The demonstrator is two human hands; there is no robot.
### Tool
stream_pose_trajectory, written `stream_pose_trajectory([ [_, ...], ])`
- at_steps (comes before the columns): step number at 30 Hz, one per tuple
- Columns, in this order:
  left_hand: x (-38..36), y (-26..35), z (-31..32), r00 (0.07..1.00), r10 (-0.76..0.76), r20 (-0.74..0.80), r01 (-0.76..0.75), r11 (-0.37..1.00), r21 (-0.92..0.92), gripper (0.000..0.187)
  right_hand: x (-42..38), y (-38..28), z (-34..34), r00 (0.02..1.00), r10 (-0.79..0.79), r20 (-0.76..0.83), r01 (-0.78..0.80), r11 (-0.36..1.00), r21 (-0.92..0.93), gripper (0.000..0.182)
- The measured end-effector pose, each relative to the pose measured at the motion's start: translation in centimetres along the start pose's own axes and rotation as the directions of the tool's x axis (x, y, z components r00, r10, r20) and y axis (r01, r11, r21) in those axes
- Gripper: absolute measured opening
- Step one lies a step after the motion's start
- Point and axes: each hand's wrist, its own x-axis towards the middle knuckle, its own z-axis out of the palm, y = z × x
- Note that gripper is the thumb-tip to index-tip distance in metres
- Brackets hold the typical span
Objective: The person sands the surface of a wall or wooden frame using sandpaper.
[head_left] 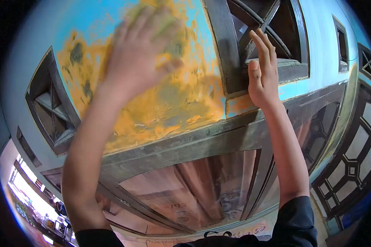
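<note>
My left hand (140,49) is raised in front of a patch of wall and smeared by motion, its thumb out to the side. Around its blurred fingers shows a yellow-green area; I cannot tell whether that is something under the hand or the wall itself. The wall patch (181,92) is orange-yellow with grey-green blotches, and bright blue paint (92,18) shows at its upper edge. My right hand (264,72) is held up, fingers extended and thumb apart, with nothing in it. It overlaps the lower edge of a dark wooden vent frame (231,78) with crossed bars.
Below the patch runs a dark wooden beam (185,138) above a glass window (160,193) with curtains behind it. Another crossed vent (51,107) is set in the wall at left. At far right stands a dark panelled door (350,168). Bright daylight (27,189) enters at lower left.
</note>
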Motion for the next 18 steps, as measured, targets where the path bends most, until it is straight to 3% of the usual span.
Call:
stream_pose_trajectory([
  [2,-2.1,6.1,-0.2,0.947,0.272,0.171,-0.216,0.933,-0.288,0.071,-0.4,-0.3,-0.2,0.998,-0.027,0.05,0.031,0.997,-0.064,0.06],
  [4,-0.4,4.7,-0.1,0.944,0.289,0.16,-0.25,0.942,-0.225,0.073,-0.5,-0.3,-0.2,0.997,-0.04,0.071,0.048,0.993,-0.104,0.059],
  [5,0.7,3.5,-0.2,0.945,0.29,0.153,-0.258,0.946,-0.197,0.074,-0.4,-0.2,-0.2,0.996,-0.046,0.079,0.055,0.992,-0.11,0.059],
  [7,3.8,-0.3,-0.4,0.989,0.138,0.044,-0.136,0.99,-0.034,0.077,-0.6,-0.1,-0.2,0.994,-0.059,0.096,0.07,0.991,-0.115,0.057],
  [9,4.2,-0.2,-0.1,0.999,0.05,-0.021,-0.049,0.997,0.06,0.08,-0.8,-0.4,-0.4,0.991,-0.062,0.122,0.078,0.989,-0.128,0.056],
  [13,-1.5,7.1,0.1,0.887,0.428,0.173,-0.38,0.89,-0.251,0.083,-1.0,-1.0,-1.0,0.983,-0.064,0.169,0.098,0.976,-0.197,0.054],
  [18,1.2,3.0,-0.5,0.974,0.188,0.129,-0.187,0.982,-0.02,0.085,-1.2,-2.0,-1.2,0.97,-0.045,0.239,0.116,0.95,-0.291,0.057],
])
